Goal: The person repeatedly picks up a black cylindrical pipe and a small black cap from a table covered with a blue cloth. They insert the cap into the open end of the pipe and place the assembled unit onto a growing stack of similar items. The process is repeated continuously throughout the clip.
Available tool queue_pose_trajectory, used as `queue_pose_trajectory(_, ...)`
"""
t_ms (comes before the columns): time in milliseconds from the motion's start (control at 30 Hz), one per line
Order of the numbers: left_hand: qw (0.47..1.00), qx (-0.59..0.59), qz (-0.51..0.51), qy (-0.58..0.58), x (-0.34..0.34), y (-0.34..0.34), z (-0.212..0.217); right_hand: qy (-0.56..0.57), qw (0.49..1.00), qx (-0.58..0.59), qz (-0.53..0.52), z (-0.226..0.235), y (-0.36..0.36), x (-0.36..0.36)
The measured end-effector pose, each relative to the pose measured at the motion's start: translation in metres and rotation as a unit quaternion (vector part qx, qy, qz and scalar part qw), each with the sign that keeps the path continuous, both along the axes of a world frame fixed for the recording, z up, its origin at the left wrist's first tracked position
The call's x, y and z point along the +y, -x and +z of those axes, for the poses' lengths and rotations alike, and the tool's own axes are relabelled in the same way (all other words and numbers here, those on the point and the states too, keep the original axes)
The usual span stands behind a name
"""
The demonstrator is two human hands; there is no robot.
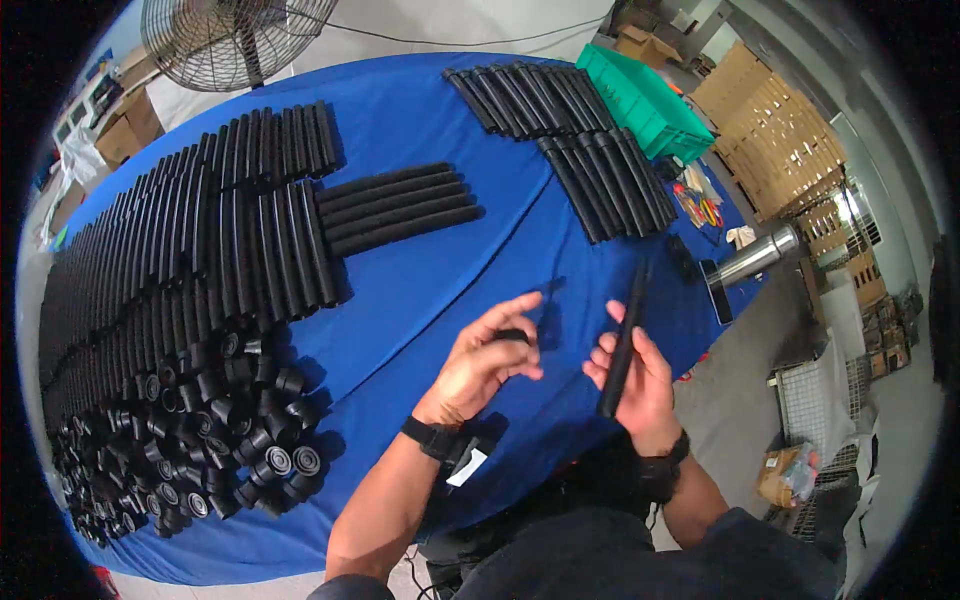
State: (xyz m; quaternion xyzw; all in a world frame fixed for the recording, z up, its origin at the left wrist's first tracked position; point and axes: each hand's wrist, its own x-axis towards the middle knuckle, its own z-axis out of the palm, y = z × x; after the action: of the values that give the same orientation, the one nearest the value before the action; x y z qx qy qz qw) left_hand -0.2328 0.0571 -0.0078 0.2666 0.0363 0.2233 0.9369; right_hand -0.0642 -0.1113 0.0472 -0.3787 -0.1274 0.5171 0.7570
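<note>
My left hand [475, 368] is curled around a small black cap [512, 336], held above the blue cloth. A straight black tube [622, 350] is gripped in my right hand [645, 385], tilted with its upper end leaning away from me. The cap and the tube are apart. On the left side lies a heap of loose black caps [225, 430], some showing ringed round faces. Behind it are long rows of black tubes [150, 235], with several more tubes [400, 208] laid crosswise beside them.
More black tubes [605, 185] lie in two groups at the far right, near a green crate [640, 100]. Along the right edge are hand tools [700, 207], a phone [717, 297] and a steel flask [757, 256]. A fan [235, 40] stands beyond the blue-covered table [415, 120].
</note>
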Motion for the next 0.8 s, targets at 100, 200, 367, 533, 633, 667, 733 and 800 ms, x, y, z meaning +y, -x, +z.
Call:
queue_pose_trajectory(100, 0.996, -0.012, 0.032, 0.088, 0.007, -0.002, -0.005, 0.088, 0.987, -0.113, 0.072, 0.014, 0.005, -0.019)
queue_pose_trajectory(200, 0.99, -0.022, 0.019, 0.14, 0.01, -0.003, -0.012, 0.184, 0.948, -0.231, 0.119, 0.001, 0.019, -0.036)
queue_pose_trajectory(367, 0.985, -0.041, -0.028, 0.165, 0.012, 0.001, -0.021, 0.208, 0.942, -0.224, 0.135, -0.001, 0.03, -0.038)
queue_pose_trajectory(533, 0.986, -0.057, -0.047, 0.149, 0.015, 0.003, -0.025, 0.15, 0.932, -0.304, 0.127, 0.022, 0.029, -0.038)
queue_pose_trajectory(633, 0.987, -0.042, -0.041, 0.151, 0.015, 0.002, -0.022, 0.133, 0.911, -0.349, 0.174, 0.037, 0.034, -0.041)
queue_pose_trajectory(667, 0.989, -0.027, -0.026, 0.145, 0.014, 0.002, -0.019, 0.143, 0.895, -0.366, 0.212, 0.038, 0.036, -0.042)
queue_pose_trajectory(733, 0.992, 0.004, 0.031, 0.12, 0.012, -0.001, -0.016, 0.157, 0.885, -0.359, 0.252, 0.029, 0.037, -0.042)
queue_pose_trajectory(800, 0.989, 0.035, 0.114, 0.088, 0.009, -0.005, -0.013, 0.161, 0.881, -0.352, 0.271, 0.022, 0.041, -0.037)
